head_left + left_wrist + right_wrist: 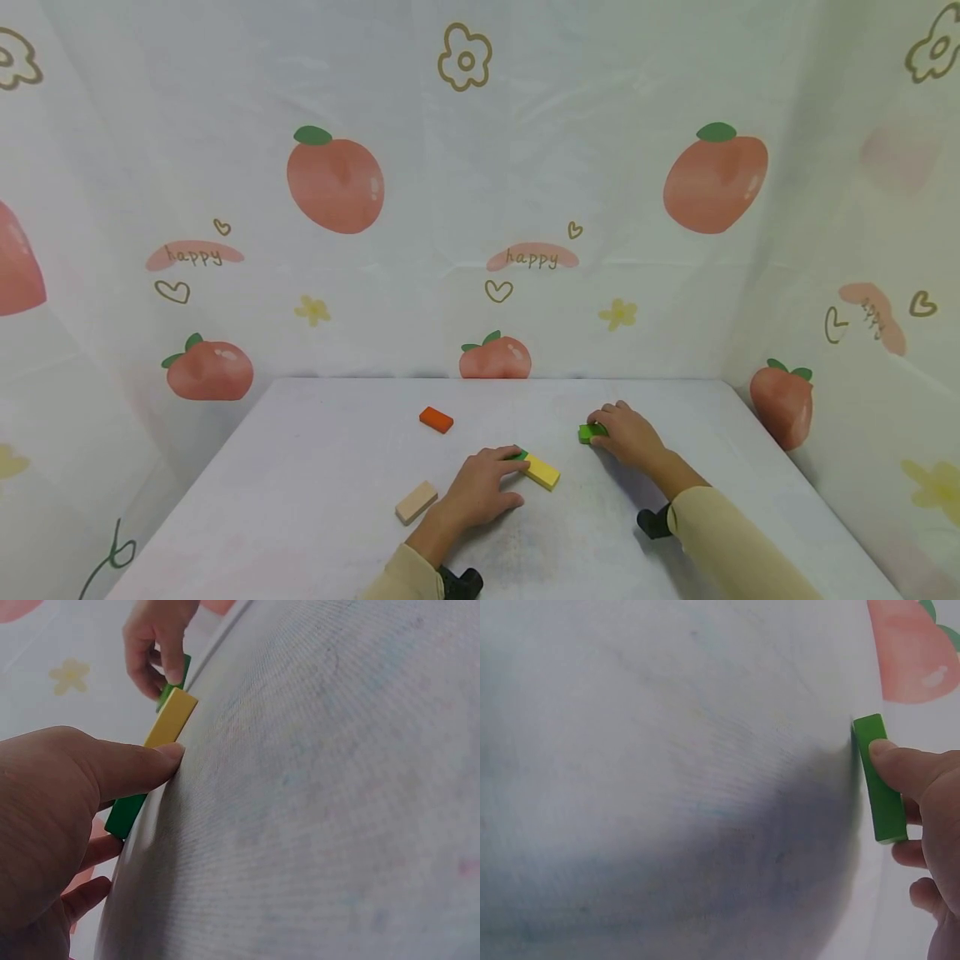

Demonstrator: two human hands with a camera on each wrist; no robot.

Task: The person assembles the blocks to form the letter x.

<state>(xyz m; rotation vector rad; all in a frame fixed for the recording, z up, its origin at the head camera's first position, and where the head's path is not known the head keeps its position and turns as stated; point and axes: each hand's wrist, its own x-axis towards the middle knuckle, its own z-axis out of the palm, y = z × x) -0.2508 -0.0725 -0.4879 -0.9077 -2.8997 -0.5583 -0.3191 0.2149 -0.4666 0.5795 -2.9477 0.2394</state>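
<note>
My left hand is over a yellow block lying on the table, its fingertips right at the block's near end. A darker green block adjoins the yellow one and is partly covered by the fingers. In the head view the left thumb stands apart from both. Farther right, my right hand pinches a bright green block between thumb and fingers, close over the table. In the left wrist view that block overlaps the far end of the yellow one.
An orange block lies toward the back of the white table. A plain wooden block lies just left of my left hand. Behind the table hangs a white cloth printed with fruit and flowers.
</note>
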